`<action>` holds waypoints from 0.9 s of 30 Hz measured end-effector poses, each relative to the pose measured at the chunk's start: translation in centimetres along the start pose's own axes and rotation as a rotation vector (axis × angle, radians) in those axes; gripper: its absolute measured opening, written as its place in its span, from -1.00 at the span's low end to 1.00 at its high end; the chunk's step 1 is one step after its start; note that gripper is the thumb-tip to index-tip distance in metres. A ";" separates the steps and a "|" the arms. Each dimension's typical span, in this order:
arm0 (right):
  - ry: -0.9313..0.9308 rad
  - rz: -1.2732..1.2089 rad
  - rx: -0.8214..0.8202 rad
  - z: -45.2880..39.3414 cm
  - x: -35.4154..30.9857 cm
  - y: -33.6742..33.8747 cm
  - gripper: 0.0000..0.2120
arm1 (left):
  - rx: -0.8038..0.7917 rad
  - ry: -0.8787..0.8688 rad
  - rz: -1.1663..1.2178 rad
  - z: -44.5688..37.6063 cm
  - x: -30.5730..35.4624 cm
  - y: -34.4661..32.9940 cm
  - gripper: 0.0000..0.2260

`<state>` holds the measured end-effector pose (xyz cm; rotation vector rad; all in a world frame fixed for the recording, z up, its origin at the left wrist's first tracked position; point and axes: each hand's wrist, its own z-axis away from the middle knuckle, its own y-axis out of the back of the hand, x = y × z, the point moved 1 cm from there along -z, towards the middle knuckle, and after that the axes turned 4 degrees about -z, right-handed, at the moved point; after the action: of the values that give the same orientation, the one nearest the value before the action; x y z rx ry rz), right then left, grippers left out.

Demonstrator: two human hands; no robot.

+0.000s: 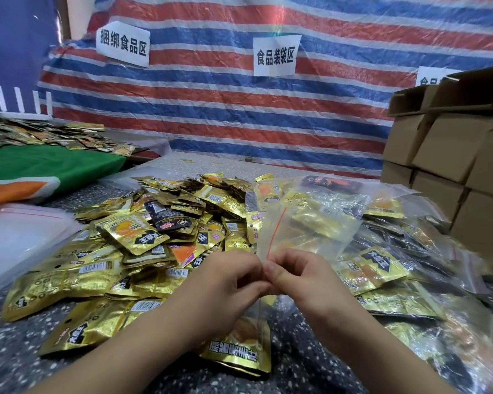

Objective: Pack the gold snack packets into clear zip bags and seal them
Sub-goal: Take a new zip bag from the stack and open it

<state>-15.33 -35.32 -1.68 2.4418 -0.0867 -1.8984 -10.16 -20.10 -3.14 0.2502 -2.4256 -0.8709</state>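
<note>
A clear zip bag (293,231) with a red seal line stands up in front of me. My left hand (234,280) and my right hand (299,277) pinch its near corner together, fingertips almost touching. Whether anything is inside the bag cannot be told; gold shows through it. A wide heap of loose gold snack packets (131,251) covers the speckled table to the left, with a few black packets mixed in. One gold packet (239,351) lies below my wrists. Filled clear bags (387,268) lie piled on the right.
A stack of empty zip bags (20,237) lies at the left. Brown cardboard boxes (453,155) are stacked at the right. A green cloth table (46,166) with more gold packets is at the far left. A striped tarp (239,109) with paper signs hangs behind.
</note>
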 end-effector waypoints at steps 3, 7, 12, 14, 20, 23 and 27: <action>-0.005 0.048 0.015 0.0 0.0 0.2 -0.82 | -0.008 0.029 0.074 0.0 0.0 -0.1 -0.89; -0.014 0.061 0.068 -0.1 0.1 0.5 -0.85 | -0.049 0.083 0.177 0.0 0.1 -0.1 -0.86; 0.019 0.032 0.188 -0.3 -0.6 1.2 -0.81 | -0.051 0.216 0.270 -0.2 0.6 0.6 -0.79; 0.028 0.097 0.303 -0.4 -0.7 2.1 -0.78 | -0.025 0.327 0.300 -0.3 0.5 0.9 -0.76; 0.034 0.212 0.376 -0.4 -0.7 2.9 -0.79 | -0.017 0.275 0.136 0.0 0.5 0.6 -0.79; 0.044 0.210 0.378 -0.6 -0.3 2.6 -0.73 | -0.015 0.132 0.043 0.2 1.0 0.4 -0.87; 0.047 0.195 0.400 -0.9 0.1 2.5 -0.71 | -0.078 -0.094 -0.071 0.6 1.9 0.9 -0.79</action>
<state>-14.49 -37.84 -1.39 2.5902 -0.7415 -1.8859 -12.05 -19.70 -2.16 0.2734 -2.4754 -1.0272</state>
